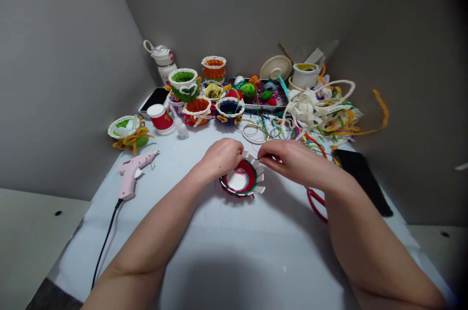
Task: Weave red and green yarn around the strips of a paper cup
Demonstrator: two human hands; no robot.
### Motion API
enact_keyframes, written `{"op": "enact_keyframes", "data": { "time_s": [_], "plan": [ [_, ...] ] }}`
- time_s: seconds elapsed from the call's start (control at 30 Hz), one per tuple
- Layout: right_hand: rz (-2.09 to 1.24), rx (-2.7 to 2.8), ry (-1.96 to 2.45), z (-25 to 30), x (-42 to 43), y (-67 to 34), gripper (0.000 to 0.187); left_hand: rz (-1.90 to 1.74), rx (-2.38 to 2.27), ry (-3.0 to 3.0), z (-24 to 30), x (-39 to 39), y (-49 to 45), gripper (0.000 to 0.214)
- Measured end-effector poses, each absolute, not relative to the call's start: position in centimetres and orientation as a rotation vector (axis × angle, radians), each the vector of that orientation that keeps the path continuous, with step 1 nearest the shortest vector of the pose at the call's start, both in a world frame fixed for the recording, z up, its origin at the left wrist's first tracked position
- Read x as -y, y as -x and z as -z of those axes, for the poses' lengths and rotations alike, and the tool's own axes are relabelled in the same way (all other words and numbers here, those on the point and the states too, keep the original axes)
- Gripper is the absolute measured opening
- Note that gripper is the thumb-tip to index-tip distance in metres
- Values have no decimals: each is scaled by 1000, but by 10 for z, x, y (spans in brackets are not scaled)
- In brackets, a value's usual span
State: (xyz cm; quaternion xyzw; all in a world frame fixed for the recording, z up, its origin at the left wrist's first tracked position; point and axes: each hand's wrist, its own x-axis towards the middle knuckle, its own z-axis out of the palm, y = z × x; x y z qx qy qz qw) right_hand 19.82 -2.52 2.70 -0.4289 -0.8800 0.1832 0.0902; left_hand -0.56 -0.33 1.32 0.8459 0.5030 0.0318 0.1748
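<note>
A paper cup with its side cut into white strips lies before me, red and green yarn woven around the strips. My left hand is closed on the cup's far left rim. Just right of the cup, my right hand is closed in a pinch on a thin dark green strand of yarn that runs to the strips. Several white strips stick out bare on the cup's right side. My fingers partly hide the far edge of the cup.
A pink glue gun lies left. Finished yarn-covered cups and a red paper cup stand behind. A tray of yarn balls and tangled yarn are at the back. Red-handled scissors and a black phone lie right.
</note>
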Motion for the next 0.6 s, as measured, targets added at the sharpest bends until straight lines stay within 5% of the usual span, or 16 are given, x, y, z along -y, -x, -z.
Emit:
{"op": "enact_keyframes", "data": {
  "time_s": [0.6],
  "plan": [
    [-575, 2809, 1342, -16, 15, -207, 22, -93, -1422, -2393, -10, 0, 9, 23]
  ]
}}
